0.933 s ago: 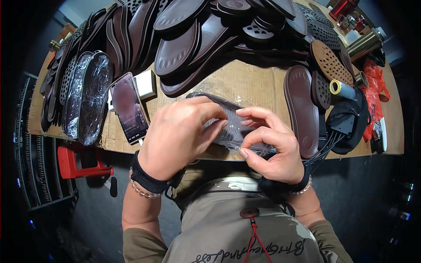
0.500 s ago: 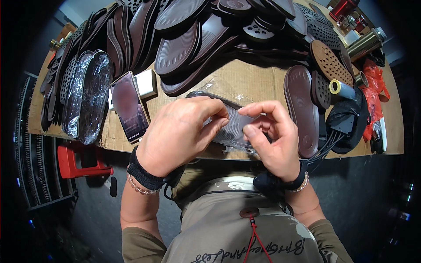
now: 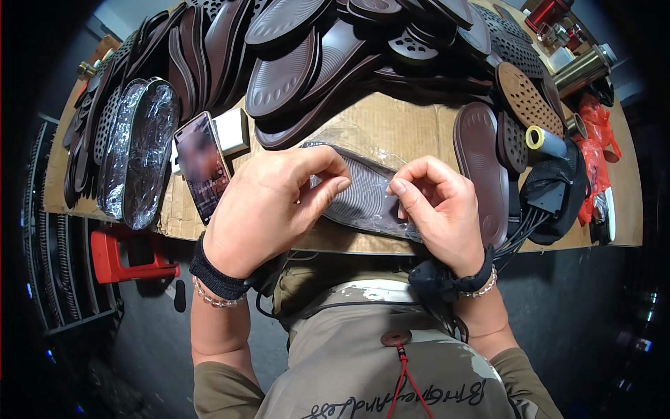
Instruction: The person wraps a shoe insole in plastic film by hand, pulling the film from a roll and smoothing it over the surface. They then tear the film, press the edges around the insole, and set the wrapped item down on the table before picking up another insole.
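A dark brown shoe sole (image 3: pixel 364 190) with curved ridges lies on the cardboard-topped table in front of me, at a slant between my hands. Thin clear plastic film (image 3: pixel 354 137) covers it and spreads past its far edge in shiny creases. At the sole's left end, my left hand (image 3: pixel 269 195) is closed in a pinch on the film, thumb against forefinger. My right hand (image 3: pixel 441 206) pinches film above the sole's right part, with its other fingers curled. The film between the fingertips is thin and hard to make out.
Brown soles (image 3: pixel 283 80) lie heaped along the back. Film-wrapped soles (image 3: pixel 143 153) and a phone (image 3: pixel 202 167) lie to the left. On the right are a single sole (image 3: pixel 481 174), a film roll (image 3: pixel 546 142) and a black cabled device (image 3: pixel 551 195). A red stool (image 3: pixel 129 255) stands below.
My hands have moved apart, the left one leftward and the right one slightly rightward. More of the film-covered sole shows between them.
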`<action>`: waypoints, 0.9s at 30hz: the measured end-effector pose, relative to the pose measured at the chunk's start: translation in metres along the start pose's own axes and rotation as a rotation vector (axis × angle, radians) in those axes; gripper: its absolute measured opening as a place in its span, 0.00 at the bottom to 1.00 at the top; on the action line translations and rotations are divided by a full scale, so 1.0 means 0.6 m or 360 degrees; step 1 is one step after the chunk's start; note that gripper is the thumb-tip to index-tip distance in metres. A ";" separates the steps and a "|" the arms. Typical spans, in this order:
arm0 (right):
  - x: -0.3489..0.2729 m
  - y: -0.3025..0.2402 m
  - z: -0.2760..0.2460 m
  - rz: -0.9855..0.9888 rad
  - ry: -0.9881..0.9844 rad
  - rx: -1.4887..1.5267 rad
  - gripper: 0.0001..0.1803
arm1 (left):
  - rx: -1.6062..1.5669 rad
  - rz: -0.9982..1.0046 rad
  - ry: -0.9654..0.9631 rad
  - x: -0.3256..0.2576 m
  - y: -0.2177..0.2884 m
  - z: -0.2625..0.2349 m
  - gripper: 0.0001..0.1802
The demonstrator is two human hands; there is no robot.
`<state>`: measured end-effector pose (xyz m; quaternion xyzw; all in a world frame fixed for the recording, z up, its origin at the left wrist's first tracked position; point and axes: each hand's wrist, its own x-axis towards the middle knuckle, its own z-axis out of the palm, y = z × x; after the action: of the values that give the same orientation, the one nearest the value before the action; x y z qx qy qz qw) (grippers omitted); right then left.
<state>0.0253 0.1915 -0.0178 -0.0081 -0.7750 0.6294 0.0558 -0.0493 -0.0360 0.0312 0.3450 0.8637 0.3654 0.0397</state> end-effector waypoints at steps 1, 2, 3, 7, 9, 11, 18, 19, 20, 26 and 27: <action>0.000 0.003 0.000 0.0001 0.0003 -0.0002 0.07 | -0.0002 0.0003 -0.0002 0.001 0.001 0.000 0.07; 0.000 0.007 0.002 -0.0009 -0.0001 0.0041 0.07 | -0.0005 -0.0014 -0.0007 0.003 0.004 -0.001 0.07; 0.002 0.007 0.005 -0.0018 -0.0011 0.0088 0.07 | -0.0006 -0.0037 -0.0011 0.004 0.005 -0.002 0.07; 0.002 -0.016 0.015 0.0067 0.0061 0.0128 0.06 | 0.0067 0.0054 0.0084 0.010 0.004 0.001 0.06; 0.001 -0.011 0.003 -0.0020 -0.0130 -0.0232 0.06 | 0.0048 0.0032 0.0119 0.012 0.005 -0.002 0.06; 0.000 -0.015 0.002 -0.0027 -0.0117 -0.0192 0.06 | 0.0070 0.0025 0.0150 0.012 0.006 -0.010 0.07; -0.001 -0.008 0.001 -0.0107 -0.0118 -0.0100 0.07 | 0.0192 -0.0080 0.0120 0.012 0.018 -0.016 0.08; 0.000 -0.008 0.000 -0.0107 -0.0116 -0.0102 0.07 | 0.0191 -0.0079 0.0121 0.014 0.017 -0.013 0.08; 0.000 -0.008 0.000 -0.0125 -0.0129 -0.0113 0.07 | 0.0289 0.0119 0.0239 0.018 0.015 -0.009 0.12; 0.000 -0.011 -0.001 -0.0201 -0.0154 -0.0140 0.08 | 0.0385 0.0501 0.0129 0.035 0.031 0.004 0.16; 0.000 -0.013 -0.002 -0.0196 -0.0163 -0.0176 0.08 | 0.0385 0.0501 0.0130 0.037 0.030 0.003 0.16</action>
<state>0.0260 0.1908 -0.0100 0.0686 -0.8094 0.5807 0.0542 -0.0555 -0.0121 0.0460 0.4628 0.8377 0.2743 -0.0946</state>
